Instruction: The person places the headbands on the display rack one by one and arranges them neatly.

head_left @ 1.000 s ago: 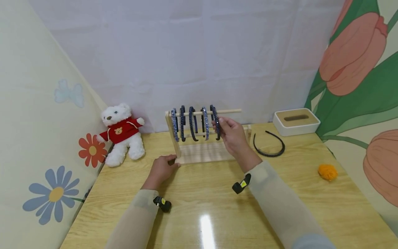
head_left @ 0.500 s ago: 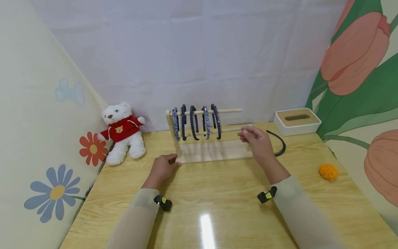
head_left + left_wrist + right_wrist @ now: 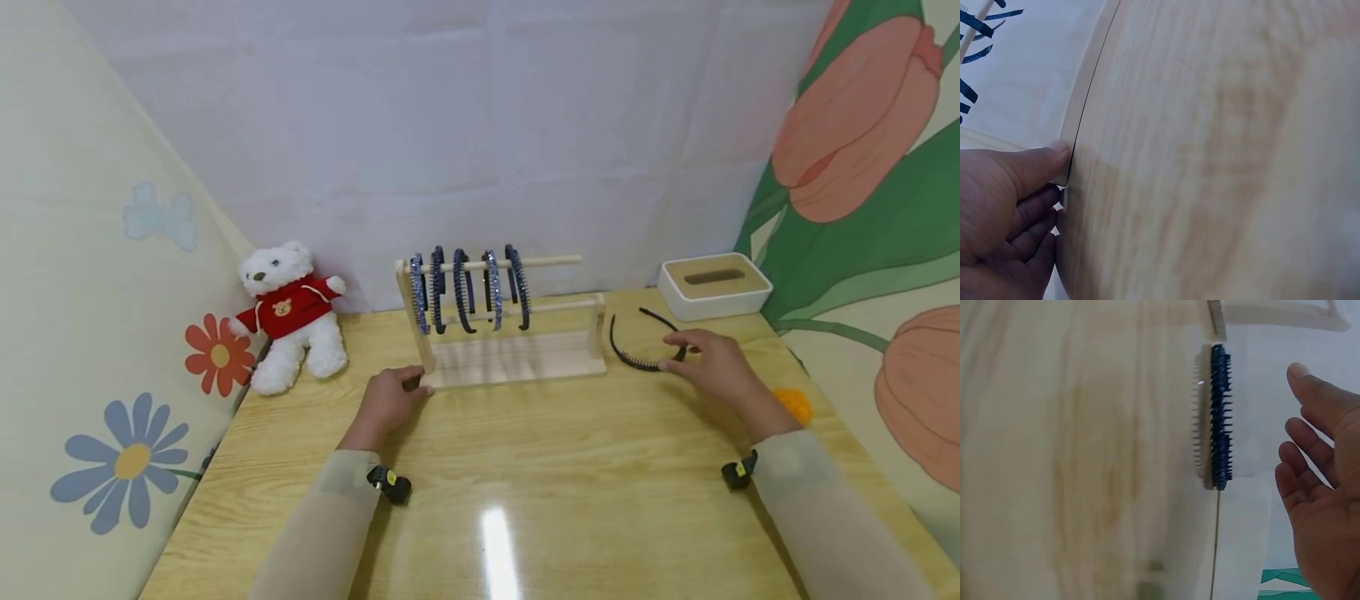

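A wooden headband stand (image 3: 517, 358) stands at the back of the table. Several dark and glittery blue headbands (image 3: 492, 292) hang over its upper bar. My left hand (image 3: 387, 400) holds the near left corner of the stand's base; in the left wrist view its thumb (image 3: 1038, 165) lies on the base's edge, fingers curled at the end. A black toothed headband (image 3: 637, 363) lies on the table right of the stand. Over its right side is my right hand (image 3: 716, 367), thumb and fingers spread apart. The right wrist view shows a gap between this hand and the toothed headband (image 3: 1219, 419).
A white teddy bear (image 3: 288, 317) in a red sweater sits at the left. At the back right stands a white tissue box (image 3: 712, 287) with a wooden lid. An orange fuzzy ball (image 3: 795, 406) is partly hidden behind the right wrist. A white cloth (image 3: 487, 150) hangs behind the table.
My right hand has let go of the rightmost hanging headband and moved right, to the headband on the table. The left hand has stayed at the stand's corner.
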### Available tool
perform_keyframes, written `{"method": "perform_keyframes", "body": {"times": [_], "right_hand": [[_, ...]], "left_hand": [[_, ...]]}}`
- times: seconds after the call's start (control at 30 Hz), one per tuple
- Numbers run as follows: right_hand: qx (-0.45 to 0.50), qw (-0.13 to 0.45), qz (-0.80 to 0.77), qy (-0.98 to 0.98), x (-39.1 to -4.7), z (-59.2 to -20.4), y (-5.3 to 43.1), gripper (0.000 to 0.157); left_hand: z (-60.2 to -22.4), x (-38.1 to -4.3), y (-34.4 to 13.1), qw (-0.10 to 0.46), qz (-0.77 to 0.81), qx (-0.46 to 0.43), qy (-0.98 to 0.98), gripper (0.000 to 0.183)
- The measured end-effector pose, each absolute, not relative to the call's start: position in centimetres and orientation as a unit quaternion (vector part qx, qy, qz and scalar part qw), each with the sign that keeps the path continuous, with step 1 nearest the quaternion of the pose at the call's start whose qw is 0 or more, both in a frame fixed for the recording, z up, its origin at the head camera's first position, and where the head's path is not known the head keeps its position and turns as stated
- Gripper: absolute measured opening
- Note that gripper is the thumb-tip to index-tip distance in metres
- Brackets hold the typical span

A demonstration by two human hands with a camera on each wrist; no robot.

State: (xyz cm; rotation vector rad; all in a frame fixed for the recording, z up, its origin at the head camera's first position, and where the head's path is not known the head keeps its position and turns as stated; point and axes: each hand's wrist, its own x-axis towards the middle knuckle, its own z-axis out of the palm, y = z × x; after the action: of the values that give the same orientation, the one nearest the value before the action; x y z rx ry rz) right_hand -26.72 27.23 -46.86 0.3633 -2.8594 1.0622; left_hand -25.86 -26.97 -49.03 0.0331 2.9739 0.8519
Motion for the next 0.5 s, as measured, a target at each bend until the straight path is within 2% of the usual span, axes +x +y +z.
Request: {"method": "perform_keyframes", "body": {"times": [0.37, 0.5], "right_hand": [[0.162, -0.003, 0.287, -0.944, -28.7, -48.1, 27.8, 0.043], [0.188, -0.007, 0.253, -0.949, -28.9, -48.3, 27.9, 0.034]], "left_hand": [[-49.1, -25.8, -26.9, 0.022, 0.281, 0.005, 0.959, 0.052], [-49.1, -25.8, -27.0, 0.02, 0.282, 0.006, 0.959, 0.053]]}}
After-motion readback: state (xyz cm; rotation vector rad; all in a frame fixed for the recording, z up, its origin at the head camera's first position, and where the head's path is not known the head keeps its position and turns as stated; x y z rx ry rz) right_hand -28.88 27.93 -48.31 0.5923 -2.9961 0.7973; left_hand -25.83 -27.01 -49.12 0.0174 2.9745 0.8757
